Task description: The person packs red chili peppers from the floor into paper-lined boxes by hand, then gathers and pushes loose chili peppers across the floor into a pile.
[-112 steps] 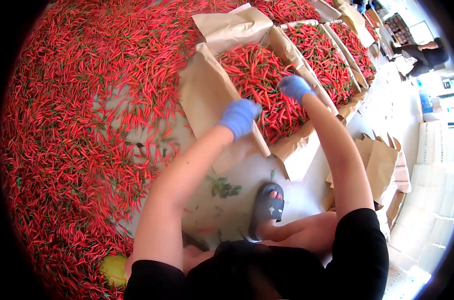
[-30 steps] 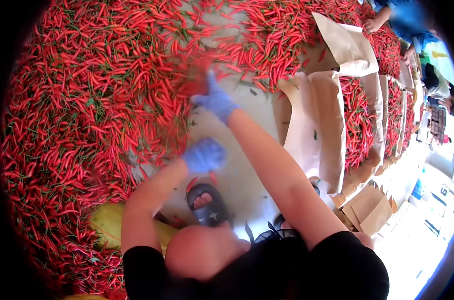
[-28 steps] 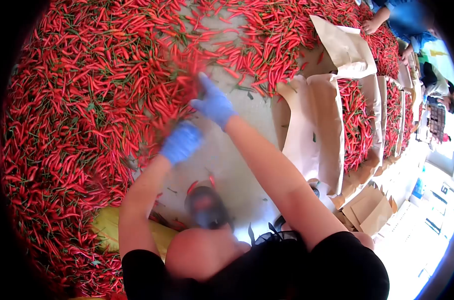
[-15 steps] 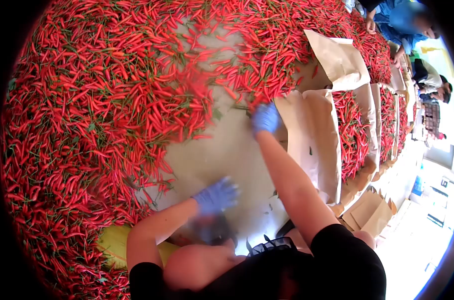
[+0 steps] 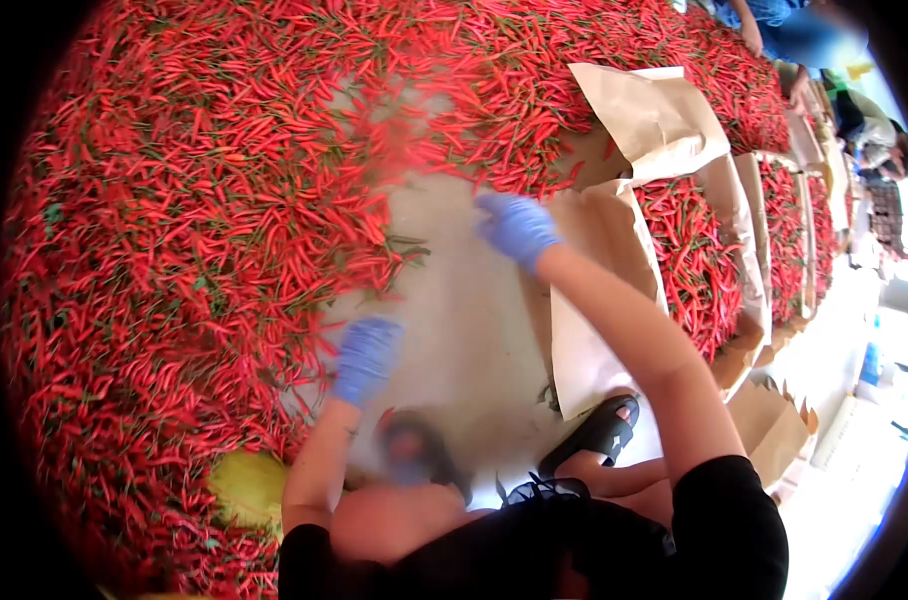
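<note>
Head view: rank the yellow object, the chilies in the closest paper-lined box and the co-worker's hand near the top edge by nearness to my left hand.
From your left hand:
1. Yellow object: lower left.
2. Boxed chilies: right of centre, beyond your right forearm.
3. Co-worker's hand: top right.

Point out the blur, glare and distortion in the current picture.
In the head view, glare washes out the right edge; in the head view, the sandal below the left hand is smeared, the other sandal clearer; also in the head view, black corners and curved edges suggest a fisheye lens.
</note>
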Demonstrator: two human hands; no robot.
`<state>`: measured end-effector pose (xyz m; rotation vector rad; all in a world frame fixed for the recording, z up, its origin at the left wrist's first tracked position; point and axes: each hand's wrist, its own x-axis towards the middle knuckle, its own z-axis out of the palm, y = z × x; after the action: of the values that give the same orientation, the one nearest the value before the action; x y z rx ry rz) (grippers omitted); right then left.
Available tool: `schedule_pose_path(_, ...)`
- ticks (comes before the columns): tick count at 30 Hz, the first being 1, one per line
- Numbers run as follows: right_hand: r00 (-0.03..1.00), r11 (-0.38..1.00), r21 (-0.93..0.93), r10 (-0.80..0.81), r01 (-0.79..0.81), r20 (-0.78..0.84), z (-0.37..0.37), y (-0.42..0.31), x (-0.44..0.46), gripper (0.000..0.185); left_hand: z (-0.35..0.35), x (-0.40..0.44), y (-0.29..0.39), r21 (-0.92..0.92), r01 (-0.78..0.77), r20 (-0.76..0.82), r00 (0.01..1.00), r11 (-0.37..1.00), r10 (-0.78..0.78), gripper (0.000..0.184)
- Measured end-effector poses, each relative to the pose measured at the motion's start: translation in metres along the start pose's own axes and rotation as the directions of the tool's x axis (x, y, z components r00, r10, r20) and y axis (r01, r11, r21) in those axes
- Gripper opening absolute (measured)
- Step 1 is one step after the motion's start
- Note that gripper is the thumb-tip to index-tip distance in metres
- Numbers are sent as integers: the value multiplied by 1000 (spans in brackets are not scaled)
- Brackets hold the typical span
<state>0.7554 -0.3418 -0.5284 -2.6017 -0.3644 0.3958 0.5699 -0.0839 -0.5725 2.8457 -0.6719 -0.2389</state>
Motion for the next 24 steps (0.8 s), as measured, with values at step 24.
schedule_pose_path(24, 435, 636, -226, -192, 738, 879, -208, -157, -92, 23, -72, -56, -60, -377, 480, 35, 862, 792, -506, 32)
